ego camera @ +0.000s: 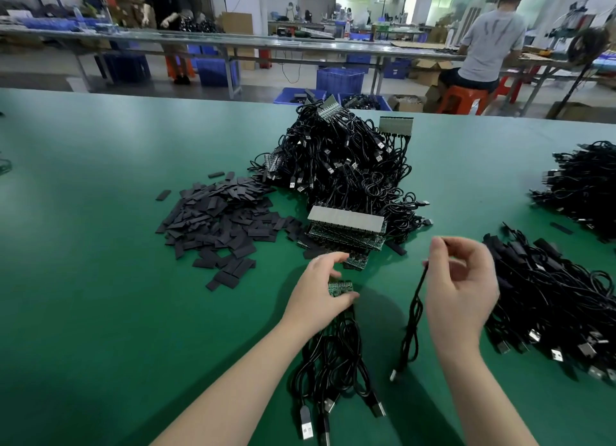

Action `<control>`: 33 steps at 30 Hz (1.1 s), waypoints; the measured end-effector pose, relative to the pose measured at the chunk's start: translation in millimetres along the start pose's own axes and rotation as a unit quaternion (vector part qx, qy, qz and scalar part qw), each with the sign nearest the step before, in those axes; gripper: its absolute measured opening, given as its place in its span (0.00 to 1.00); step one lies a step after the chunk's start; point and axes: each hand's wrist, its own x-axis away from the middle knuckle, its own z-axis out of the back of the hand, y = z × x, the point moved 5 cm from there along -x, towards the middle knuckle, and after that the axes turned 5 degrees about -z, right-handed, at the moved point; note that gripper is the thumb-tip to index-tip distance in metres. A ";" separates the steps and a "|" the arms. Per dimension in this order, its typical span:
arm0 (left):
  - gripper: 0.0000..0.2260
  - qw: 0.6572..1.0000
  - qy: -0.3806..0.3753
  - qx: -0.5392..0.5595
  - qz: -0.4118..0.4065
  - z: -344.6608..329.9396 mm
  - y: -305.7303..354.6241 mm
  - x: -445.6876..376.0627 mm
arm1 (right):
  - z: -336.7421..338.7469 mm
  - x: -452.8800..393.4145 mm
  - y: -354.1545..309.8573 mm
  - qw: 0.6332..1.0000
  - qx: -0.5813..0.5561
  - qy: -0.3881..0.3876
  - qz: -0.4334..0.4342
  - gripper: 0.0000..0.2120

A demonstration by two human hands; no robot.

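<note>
Circuit-board strip (340, 287) sits pinched in left hand (316, 294) fingers; right hand (463, 289) fingers pinch a black cable (415, 309).

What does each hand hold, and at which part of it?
The left hand grips a strip of green circuit boards by its edges. The right hand pinches one black cable near its upper end.

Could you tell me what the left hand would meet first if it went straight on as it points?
Probably the low stack of green circuit boards just beyond the left hand, which holds a small green board strip; depth is unclear.
</note>
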 end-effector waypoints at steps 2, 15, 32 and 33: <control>0.26 0.999 0.025 -0.004 -0.021 3.7 3.2 -0.1 | -9.1 1.2 -33.2 0.997 0.008 -0.054 0.062 0.09; 0.08 0.892 0.445 0.044 0.068 174.0 -48.9 -11.6 | -73.2 6.9 21.1 0.941 0.068 -0.317 -0.099 0.04; 0.20 0.874 -0.026 -0.450 0.181 181.7 -116.7 -95.8 | -68.1 27.2 79.3 0.914 0.229 -0.333 -0.031 0.09; 0.17 0.886 -0.004 -0.431 0.172 183.5 -115.5 -96.7 | -68.6 26.7 79.9 0.914 0.231 -0.330 -0.032 0.09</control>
